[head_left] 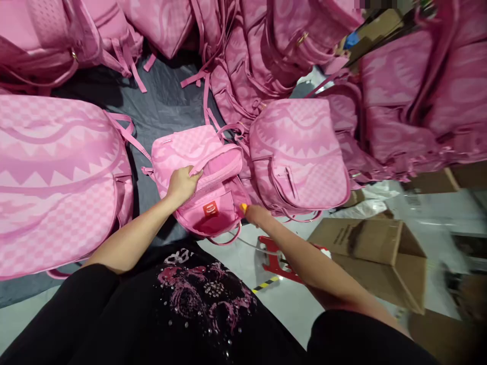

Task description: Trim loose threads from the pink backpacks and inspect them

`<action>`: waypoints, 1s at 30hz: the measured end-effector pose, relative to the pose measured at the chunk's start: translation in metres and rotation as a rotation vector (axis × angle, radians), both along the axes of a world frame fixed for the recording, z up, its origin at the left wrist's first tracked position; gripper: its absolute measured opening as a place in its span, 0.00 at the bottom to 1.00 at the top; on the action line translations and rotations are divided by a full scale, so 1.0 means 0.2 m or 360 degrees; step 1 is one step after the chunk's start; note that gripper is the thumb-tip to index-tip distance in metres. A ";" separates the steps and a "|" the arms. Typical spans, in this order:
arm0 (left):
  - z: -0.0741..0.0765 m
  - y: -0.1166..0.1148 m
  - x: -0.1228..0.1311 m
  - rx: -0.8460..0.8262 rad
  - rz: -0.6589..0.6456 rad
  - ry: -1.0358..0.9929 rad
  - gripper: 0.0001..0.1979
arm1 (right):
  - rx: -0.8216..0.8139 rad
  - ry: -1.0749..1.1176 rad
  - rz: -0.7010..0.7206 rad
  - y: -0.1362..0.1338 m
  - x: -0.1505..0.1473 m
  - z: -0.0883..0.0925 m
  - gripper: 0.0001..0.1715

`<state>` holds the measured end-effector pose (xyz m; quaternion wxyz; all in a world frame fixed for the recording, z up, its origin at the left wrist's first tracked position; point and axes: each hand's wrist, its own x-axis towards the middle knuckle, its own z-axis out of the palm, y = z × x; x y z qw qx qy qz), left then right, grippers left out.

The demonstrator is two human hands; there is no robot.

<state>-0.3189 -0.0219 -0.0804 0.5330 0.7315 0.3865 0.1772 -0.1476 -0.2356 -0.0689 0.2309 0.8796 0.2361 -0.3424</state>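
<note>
A small pink patterned backpack lies on a dark grey cloth in front of me, its main compartment unzipped and a red label showing inside. My left hand is closed on the open zipper edge at the top of the bag. My right hand pinches the right rim of the opening; its fingers are mostly hidden behind the bag.
Many more pink backpacks are piled around: a large one at left, one at right, and a heap behind. An open cardboard box stands at right, with a red object on the pale floor near it.
</note>
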 end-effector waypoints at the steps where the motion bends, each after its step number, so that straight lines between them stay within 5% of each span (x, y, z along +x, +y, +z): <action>1: -0.02 -0.01 0.01 -0.0014 0.0040 -0.0020 0.17 | -0.0053 0.0122 -0.0065 -0.05 -0.06 0.02 0.19; 7: -0.06 -0.05 0.05 -0.0048 0.0075 -0.0072 0.15 | -0.0033 0.0518 -0.0262 -0.14 -0.34 -0.02 0.23; 12: -0.01 -0.03 0.03 0.0042 -0.0111 -0.0055 0.16 | 0.0017 0.0333 -0.0325 -0.19 -0.13 0.06 0.18; 15: 0.02 -0.03 0.04 0.0040 -0.0202 -0.0046 0.17 | 0.0644 0.0255 -0.0764 -0.27 -0.06 0.08 0.17; 17: 0.03 -0.05 0.05 0.0042 -0.0274 -0.0062 0.17 | 0.1190 0.0439 -0.1154 -0.26 -0.12 0.01 0.19; 19: 0.04 -0.06 0.06 0.0061 -0.0351 -0.0089 0.16 | 0.1476 0.0668 -0.1384 -0.19 -0.22 -0.12 0.26; 24: 0.06 -0.07 0.07 0.0067 -0.0432 -0.0082 0.17 | 0.1841 0.1081 -0.1827 -0.09 -0.42 -0.44 0.35; 30: 0.07 -0.06 0.08 0.0198 -0.0354 -0.0049 0.15 | 0.2046 0.1177 -0.2340 -0.25 -0.44 -0.54 0.33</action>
